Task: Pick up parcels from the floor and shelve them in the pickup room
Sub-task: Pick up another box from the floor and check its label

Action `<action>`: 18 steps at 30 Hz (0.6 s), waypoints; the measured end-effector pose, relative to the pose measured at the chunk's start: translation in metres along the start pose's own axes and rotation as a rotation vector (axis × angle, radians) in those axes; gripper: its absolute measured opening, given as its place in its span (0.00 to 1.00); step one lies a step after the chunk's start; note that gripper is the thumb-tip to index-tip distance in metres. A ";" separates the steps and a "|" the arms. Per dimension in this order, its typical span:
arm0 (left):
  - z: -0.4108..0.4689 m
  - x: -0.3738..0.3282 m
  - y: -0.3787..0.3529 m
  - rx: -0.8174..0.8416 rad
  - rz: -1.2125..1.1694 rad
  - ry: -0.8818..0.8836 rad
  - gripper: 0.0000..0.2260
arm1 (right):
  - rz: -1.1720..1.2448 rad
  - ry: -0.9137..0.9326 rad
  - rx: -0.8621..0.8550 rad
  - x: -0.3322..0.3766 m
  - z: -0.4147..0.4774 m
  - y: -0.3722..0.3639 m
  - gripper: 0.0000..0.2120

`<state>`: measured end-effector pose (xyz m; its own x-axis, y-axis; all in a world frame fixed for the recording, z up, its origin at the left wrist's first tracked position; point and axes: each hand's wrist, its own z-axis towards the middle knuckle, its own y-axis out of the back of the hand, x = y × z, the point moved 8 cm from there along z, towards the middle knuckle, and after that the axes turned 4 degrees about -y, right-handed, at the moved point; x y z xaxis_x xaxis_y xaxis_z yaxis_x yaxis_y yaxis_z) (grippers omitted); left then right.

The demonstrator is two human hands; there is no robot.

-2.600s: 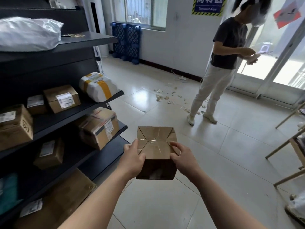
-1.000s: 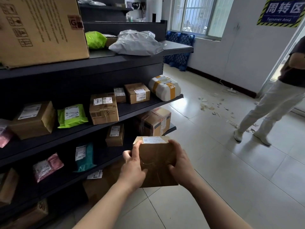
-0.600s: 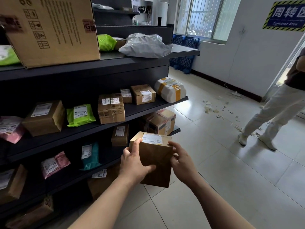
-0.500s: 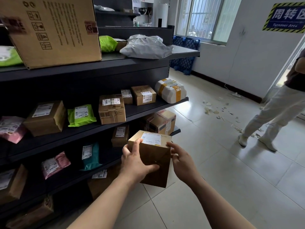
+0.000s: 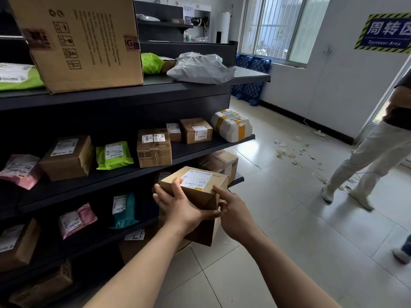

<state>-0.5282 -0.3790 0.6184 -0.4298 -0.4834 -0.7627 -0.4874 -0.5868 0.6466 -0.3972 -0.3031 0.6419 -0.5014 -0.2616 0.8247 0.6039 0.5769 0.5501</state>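
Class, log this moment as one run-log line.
phase: carrying | item: brown box, label up | left hand: grips near face | right hand: holds right side | shelf: not yet placed

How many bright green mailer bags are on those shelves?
3. Left green bag, top shelf, left of the big carton; second green bag, right of that carton; third green bag, one shelf lower. More may be hidden behind boxes.
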 end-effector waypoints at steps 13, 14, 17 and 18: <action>-0.006 -0.004 0.016 -0.090 0.016 -0.088 0.53 | 0.005 0.121 -0.036 0.019 -0.014 0.006 0.22; -0.005 -0.004 0.017 -0.077 0.012 -0.101 0.53 | -0.017 0.133 -0.049 0.018 -0.012 0.010 0.21; -0.004 -0.007 0.018 -0.002 -0.036 -0.159 0.52 | -0.106 0.149 -0.055 0.011 -0.001 0.021 0.22; -0.004 -0.007 0.019 0.031 -0.059 -0.172 0.52 | -0.138 0.140 -0.048 0.008 0.002 0.025 0.24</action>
<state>-0.5314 -0.3896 0.6360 -0.5223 -0.3285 -0.7870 -0.5376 -0.5896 0.6028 -0.3875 -0.2892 0.6617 -0.4925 -0.4426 0.7494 0.5656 0.4917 0.6621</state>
